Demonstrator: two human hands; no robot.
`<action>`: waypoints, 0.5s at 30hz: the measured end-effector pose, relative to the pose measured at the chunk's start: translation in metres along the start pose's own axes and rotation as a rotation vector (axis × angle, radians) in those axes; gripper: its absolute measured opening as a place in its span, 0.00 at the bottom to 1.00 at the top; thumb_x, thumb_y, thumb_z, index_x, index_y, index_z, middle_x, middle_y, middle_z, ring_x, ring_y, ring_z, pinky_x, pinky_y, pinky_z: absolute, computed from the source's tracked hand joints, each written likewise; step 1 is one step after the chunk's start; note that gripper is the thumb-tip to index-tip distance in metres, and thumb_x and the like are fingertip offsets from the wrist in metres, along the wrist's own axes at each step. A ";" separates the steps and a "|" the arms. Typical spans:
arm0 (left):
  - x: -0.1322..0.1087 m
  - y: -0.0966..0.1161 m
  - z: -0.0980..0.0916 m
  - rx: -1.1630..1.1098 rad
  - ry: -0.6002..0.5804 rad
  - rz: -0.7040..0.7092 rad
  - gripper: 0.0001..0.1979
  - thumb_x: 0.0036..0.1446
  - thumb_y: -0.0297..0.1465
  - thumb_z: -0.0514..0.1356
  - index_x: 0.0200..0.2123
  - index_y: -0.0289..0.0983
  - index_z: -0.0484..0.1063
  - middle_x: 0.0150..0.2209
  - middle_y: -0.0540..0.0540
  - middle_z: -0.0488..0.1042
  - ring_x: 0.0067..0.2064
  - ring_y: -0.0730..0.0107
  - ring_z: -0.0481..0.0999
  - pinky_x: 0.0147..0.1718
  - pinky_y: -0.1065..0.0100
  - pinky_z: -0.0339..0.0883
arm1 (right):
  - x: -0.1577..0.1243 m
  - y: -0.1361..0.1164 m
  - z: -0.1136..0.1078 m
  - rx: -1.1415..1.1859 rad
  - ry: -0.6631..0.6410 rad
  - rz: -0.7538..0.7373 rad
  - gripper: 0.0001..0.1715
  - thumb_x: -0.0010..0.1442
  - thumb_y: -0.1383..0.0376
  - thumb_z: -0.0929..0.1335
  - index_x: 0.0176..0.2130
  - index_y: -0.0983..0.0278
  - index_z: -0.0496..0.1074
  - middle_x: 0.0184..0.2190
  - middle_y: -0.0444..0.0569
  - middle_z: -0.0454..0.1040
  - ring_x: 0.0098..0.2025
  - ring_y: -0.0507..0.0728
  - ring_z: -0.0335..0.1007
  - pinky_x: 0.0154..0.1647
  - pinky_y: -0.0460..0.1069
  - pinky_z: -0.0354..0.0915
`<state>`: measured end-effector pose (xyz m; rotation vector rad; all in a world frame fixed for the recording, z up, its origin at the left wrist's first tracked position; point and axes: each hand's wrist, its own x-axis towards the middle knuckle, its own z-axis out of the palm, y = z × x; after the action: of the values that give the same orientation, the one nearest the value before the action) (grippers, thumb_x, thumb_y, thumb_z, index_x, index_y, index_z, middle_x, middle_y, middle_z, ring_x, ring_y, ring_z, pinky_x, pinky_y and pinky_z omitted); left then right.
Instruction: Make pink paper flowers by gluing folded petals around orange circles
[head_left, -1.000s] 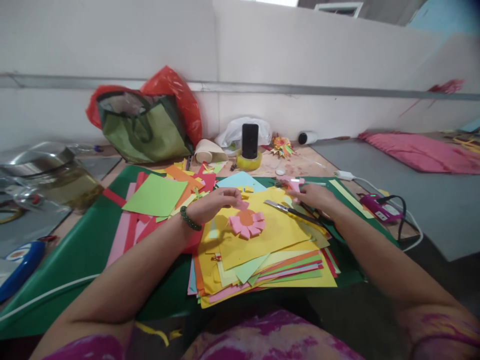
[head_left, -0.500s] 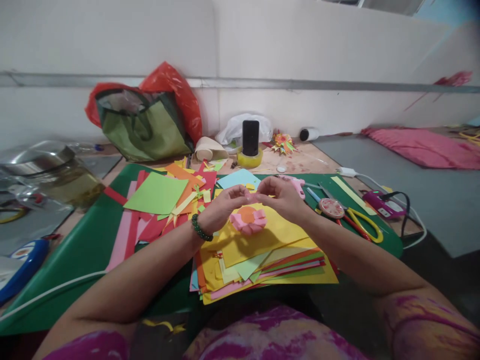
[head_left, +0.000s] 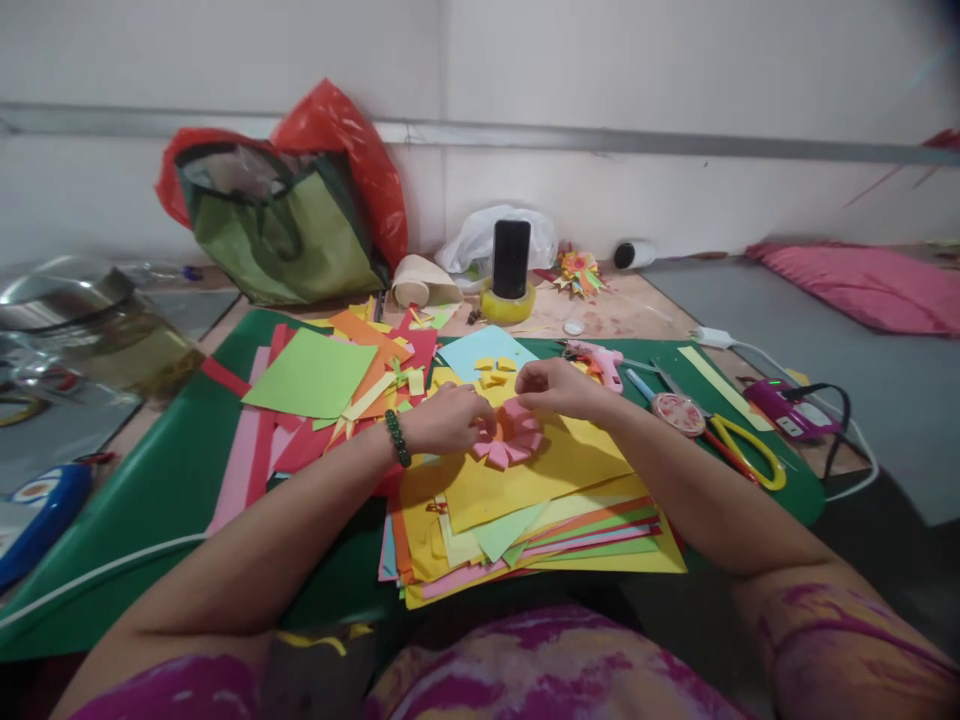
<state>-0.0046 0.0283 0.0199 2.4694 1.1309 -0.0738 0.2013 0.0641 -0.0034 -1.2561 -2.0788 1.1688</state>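
Note:
A paper flower with pink petals [head_left: 507,452] and an orange centre lies on yellow paper [head_left: 581,460]. My left hand [head_left: 454,418] reaches over its left side, fingers bent down at the flower; their tips are too small to make out. My right hand [head_left: 551,385] is at the upper right of the flower, its fingers curled together close to a pink petal. Whether it holds anything is hidden. Small folded yellow pieces [head_left: 495,372] sit just behind the flower on the yellow sheet, near light blue paper [head_left: 480,345].
Right of my hands lie a pink glue gun [head_left: 600,360], a round pink tin [head_left: 678,413] and yellow-handled scissors [head_left: 750,455]. Paper scraps and a green sheet [head_left: 311,372] are at left. A phone [head_left: 511,258] stands behind, beside a green bag [head_left: 289,235].
My hands have moved apart, and my left hand has come down onto the flower's left side. The pink piece between my fingertips is no longer seen there. The camera view has shifted slightly.

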 end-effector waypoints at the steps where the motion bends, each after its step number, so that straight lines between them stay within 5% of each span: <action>1: 0.001 0.001 0.000 0.003 -0.013 0.003 0.13 0.53 0.22 0.55 0.35 0.40 0.79 0.39 0.47 0.81 0.47 0.59 0.72 0.49 0.61 0.57 | 0.001 0.001 -0.001 -0.006 -0.012 0.003 0.08 0.43 0.63 0.69 0.26 0.64 0.69 0.22 0.42 0.71 0.26 0.51 0.65 0.28 0.47 0.61; 9: 0.005 -0.001 0.005 -0.004 0.025 0.016 0.12 0.54 0.23 0.55 0.38 0.39 0.77 0.38 0.46 0.80 0.42 0.60 0.74 0.42 0.64 0.58 | 0.000 -0.001 -0.004 -0.142 -0.113 0.010 0.05 0.47 0.66 0.67 0.28 0.65 0.71 0.23 0.43 0.73 0.26 0.51 0.66 0.28 0.46 0.59; 15: 0.008 -0.001 0.009 0.039 0.063 0.046 0.19 0.54 0.20 0.52 0.45 0.40 0.76 0.37 0.46 0.79 0.39 0.64 0.74 0.39 0.65 0.59 | -0.001 0.001 -0.001 -0.223 -0.066 0.018 0.05 0.47 0.70 0.66 0.29 0.65 0.71 0.24 0.44 0.74 0.27 0.52 0.68 0.28 0.46 0.59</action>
<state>0.0013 0.0311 0.0092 2.5473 1.1084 -0.0044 0.2028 0.0644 -0.0031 -1.3537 -2.3028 1.0208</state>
